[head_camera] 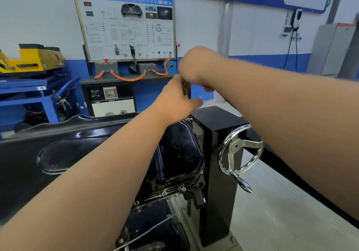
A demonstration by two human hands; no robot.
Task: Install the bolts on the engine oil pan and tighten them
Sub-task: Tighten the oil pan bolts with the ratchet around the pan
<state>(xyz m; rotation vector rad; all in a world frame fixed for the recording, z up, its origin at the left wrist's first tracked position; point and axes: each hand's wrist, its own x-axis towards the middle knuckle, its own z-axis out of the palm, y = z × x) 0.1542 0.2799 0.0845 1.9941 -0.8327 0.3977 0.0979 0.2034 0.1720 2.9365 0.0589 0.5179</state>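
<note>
The black engine oil pan (pixel 180 153) sits tilted on the stand, below my arms. Several bolts stand in its near flange, among them one bolt (pixel 164 193) and another (pixel 183 188). Both hands are raised above the pan's far end and meet in the air. My left hand (pixel 174 99) has its fingers curled upward around a small metal piece (pixel 184 84). My right hand (pixel 196 68) is just above it, blurred, with curled fingers closing on the same piece. What the piece is cannot be made out.
A black stand post (pixel 215 163) with a chrome handwheel (pixel 240 151) stands right of the pan. A large black tray (pixel 58 149) lies to the left. Behind are a training board (pixel 126 23) and a blue bench (pixel 29 89). Pale floor lies to the right.
</note>
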